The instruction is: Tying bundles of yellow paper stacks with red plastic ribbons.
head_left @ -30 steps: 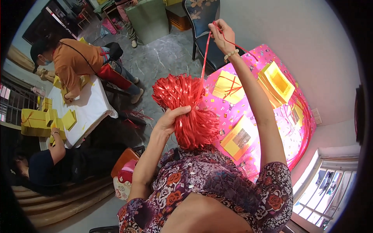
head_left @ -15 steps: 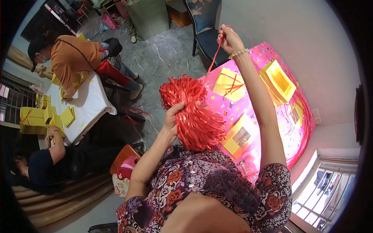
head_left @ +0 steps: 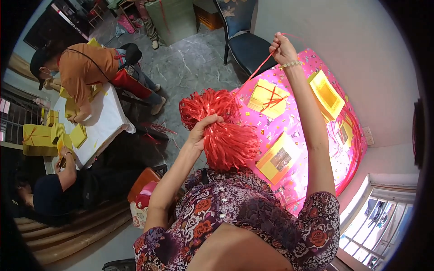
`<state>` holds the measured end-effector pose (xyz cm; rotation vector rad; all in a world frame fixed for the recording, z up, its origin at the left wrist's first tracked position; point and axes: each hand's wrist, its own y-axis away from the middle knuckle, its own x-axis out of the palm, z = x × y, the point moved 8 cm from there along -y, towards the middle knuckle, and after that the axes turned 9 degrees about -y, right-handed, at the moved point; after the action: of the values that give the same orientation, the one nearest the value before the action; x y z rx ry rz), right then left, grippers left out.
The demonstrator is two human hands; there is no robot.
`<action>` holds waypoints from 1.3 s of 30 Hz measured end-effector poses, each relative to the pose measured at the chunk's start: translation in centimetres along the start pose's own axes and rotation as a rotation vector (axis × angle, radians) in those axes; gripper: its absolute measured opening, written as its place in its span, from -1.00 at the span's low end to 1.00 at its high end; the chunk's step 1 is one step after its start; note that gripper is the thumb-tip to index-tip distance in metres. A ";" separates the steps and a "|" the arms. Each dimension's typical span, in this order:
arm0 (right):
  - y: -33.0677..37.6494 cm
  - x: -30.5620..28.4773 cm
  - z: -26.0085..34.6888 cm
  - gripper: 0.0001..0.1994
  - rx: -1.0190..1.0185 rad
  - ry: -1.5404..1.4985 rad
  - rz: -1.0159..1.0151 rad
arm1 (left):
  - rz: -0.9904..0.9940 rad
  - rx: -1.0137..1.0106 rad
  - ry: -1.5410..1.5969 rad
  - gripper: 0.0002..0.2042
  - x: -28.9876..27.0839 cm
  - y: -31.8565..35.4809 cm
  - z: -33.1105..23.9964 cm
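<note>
My left hand (head_left: 202, 131) is closed round the middle of a thick bundle of shiny red ribbon strips (head_left: 233, 147), held in front of my chest. Loops bulge out above the fist and loose strips fan out below it. Up at the far right, my right hand (head_left: 283, 49) pinches a single red strand (head_left: 260, 69), which runs taut down to the bundle. The strand's free end curls past the fingers. Under my right arm, a pink patterned table (head_left: 246, 97) bears a yellow paper stack (head_left: 268, 98) tied crosswise with red strip.
More yellow paper stacks (head_left: 332, 101) and a yellow sheet with a silvery patch (head_left: 282, 159) lie on the pink table. Red strips (head_left: 357, 158) trail along its right edge. A dark chair (head_left: 248, 49) stands beyond. Two people work at a white-covered table (head_left: 106, 113) to the left.
My right hand has moved right, drawing the strand out at a lower slant. The bundle in my left hand has turned and shifted slightly left, and the fist now wraps its middle.
</note>
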<state>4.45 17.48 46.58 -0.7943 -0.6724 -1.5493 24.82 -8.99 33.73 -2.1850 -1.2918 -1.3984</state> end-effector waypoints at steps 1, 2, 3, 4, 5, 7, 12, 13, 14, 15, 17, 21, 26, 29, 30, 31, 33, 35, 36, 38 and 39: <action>0.2 0.0 0.8 -0.85 -0.028 0.003 0.002 | -0.009 0.024 0.018 -0.87 -0.9 -0.2 -0.5; 0.4 -0.1 1.6 -0.85 -0.055 0.005 0.003 | 0.046 0.013 0.064 -0.86 -1.2 -0.4 -0.7; 0.8 -0.1 2.2 -0.86 -0.045 -0.023 0.036 | 0.047 0.014 0.064 -0.86 -1.9 -0.5 -0.9; 1.2 -0.4 3.1 -0.86 -0.056 -0.012 0.068 | 0.041 0.015 0.073 -0.85 -2.5 -0.7 -1.1; 1.7 -0.4 3.6 -0.86 -0.063 -0.003 0.101 | 0.031 0.020 0.084 -0.85 -2.3 -0.5 -1.3; 2.1 -1.6 5.5 -0.81 -0.144 0.054 0.064 | 0.056 0.018 0.126 -0.85 -2.3 0.0 -1.6; 0.9 -10.2 15.3 -0.77 -0.414 0.107 -0.137 | 0.009 0.046 0.086 -0.83 -5.8 2.4 -2.4; 0.8 -12.4 17.4 -0.77 -0.471 0.111 -0.205 | -0.039 0.057 0.075 -0.78 -7.3 3.1 -2.8; 0.9 -13.9 19.2 -0.77 -0.503 0.093 -0.249 | -0.092 0.080 0.066 -0.73 -9.0 3.8 -3.4; 1.3 -16.3 21.6 -0.77 -0.543 0.079 -0.298 | -0.117 0.081 0.068 -0.64 -10.6 4.2 -3.6; 2.5 -22.6 27.3 -0.77 -0.612 -0.075 -0.238 | -0.149 0.052 0.061 -0.63 -11.4 4.8 -3.7; 5.6 -25.9 32.9 -0.85 -1.042 0.287 -0.568 | -0.335 0.106 0.068 -0.93 -16.5 6.0 -4.9; 8.5 -31.3 44.4 -0.94 -1.035 -0.209 -0.412 | -0.384 0.088 -0.020 -0.94 -20.1 5.4 -6.6; 11.5 -26.7 41.9 -0.95 -1.390 0.375 -1.088 | -0.481 0.187 -0.057 -0.91 -22.1 9.6 -9.5; 10.7 -25.6 42.9 -0.98 -1.273 0.432 -0.895 | -0.469 0.177 -0.088 -0.90 -22.2 9.4 -9.6; 9.8 -24.1 43.6 -0.94 -1.151 0.487 -0.706 | -0.469 0.154 -0.086 -0.90 -22.4 8.8 -9.6; 9.1 -21.1 44.4 -0.83 -0.895 0.586 -0.342 | -0.420 0.070 -0.124 -0.95 -21.8 6.0 -9.2; 4.1 -12.8 28.6 -0.78 -0.430 0.731 -0.030 | -0.531 0.091 -0.192 -0.92 -19.1 7.1 -9.4; 6.9 -3.4 17.7 -0.79 -0.343 0.774 -0.050 | -0.553 0.099 -0.211 -0.91 -18.0 8.6 -9.6; 11.4 4.9 6.9 -0.81 -0.265 1.026 0.334 | -0.473 0.044 -0.241 -0.89 -15.5 7.2 -9.4; 13.7 8.2 1.5 -0.82 -0.064 1.051 0.366 | -0.457 0.007 -0.255 -0.89 -14.9 6.7 -9.1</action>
<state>17.76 12.10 53.80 -0.0566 0.2855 -1.4008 22.24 -26.50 27.66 -2.2080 -1.9834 -1.2742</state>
